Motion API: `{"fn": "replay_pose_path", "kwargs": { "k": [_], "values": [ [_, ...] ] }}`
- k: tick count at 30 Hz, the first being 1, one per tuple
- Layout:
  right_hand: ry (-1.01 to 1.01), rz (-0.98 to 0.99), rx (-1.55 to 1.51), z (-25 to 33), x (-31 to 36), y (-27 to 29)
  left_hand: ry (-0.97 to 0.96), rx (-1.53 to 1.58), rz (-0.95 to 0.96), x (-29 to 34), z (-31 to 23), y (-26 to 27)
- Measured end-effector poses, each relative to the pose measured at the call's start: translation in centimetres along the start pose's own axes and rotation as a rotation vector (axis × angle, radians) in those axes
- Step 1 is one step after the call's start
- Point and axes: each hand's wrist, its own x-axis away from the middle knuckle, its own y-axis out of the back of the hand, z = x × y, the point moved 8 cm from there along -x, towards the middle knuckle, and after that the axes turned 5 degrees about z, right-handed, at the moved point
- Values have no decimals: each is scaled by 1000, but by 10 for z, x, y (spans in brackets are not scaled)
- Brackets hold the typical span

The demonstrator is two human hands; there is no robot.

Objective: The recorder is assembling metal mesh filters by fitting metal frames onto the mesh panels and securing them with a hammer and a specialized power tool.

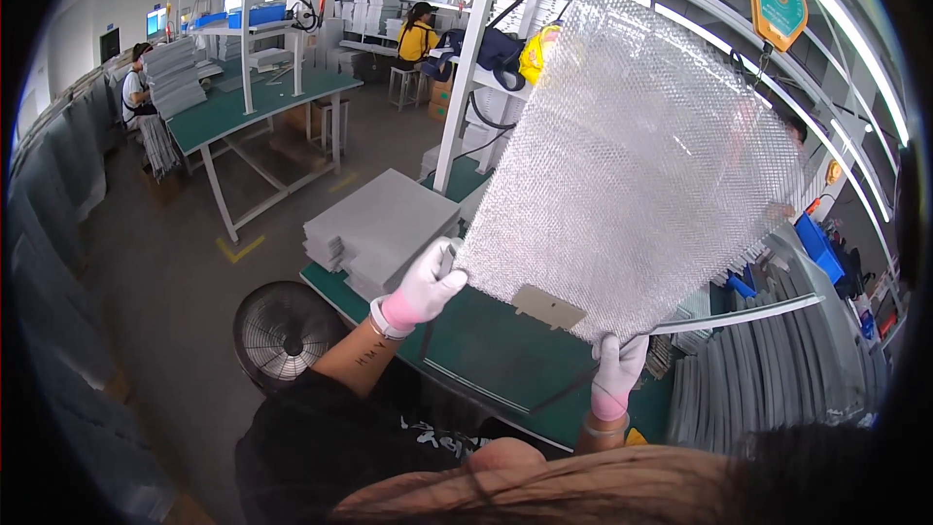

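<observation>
Sheet [622, 156] between left hand [426, 287] and right hand [617, 369]; table [476, 335] below both; stack [389, 219] beyond the left hand, fan [287, 335] to its left.

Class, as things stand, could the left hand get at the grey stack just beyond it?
Probably yes: the grey stack lies just past the left hand, its top looking bare. But that hand grips the silvery mesh sheet, so it would likely need freeing first.

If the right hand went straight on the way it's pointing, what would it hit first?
Probably the silvery mesh sheet: the right hand is at its lower corner, and the sheet spreads ahead. Depth is hard to judge.
</observation>
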Motion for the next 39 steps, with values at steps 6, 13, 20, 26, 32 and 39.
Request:
{"fn": "replay_pose_path", "kwargs": {
  "k": [6, 13, 20, 26, 32, 39],
  "values": [
    [-63, -32, 22, -17, 5, 14, 75, 74, 122, -1, 28, -10],
    [96, -60, 210, -13, 2, 16, 183, 147, 127, -13, 28, -21],
    [46, -112, 252, -31, 0, 34, 97, 350, 99, -23, 22, -24],
    [115, -174, 401, -17, 13, 24, 117, -11, -63, -5, 23, -17],
    [46, -133, 345, -41, 19, 29, 198, -157, -85, 2, 43, -17],
    [-261, -8, 340, -108, 79, 38, 247, -291, -9, 71, 109, -11]
  ]
}}
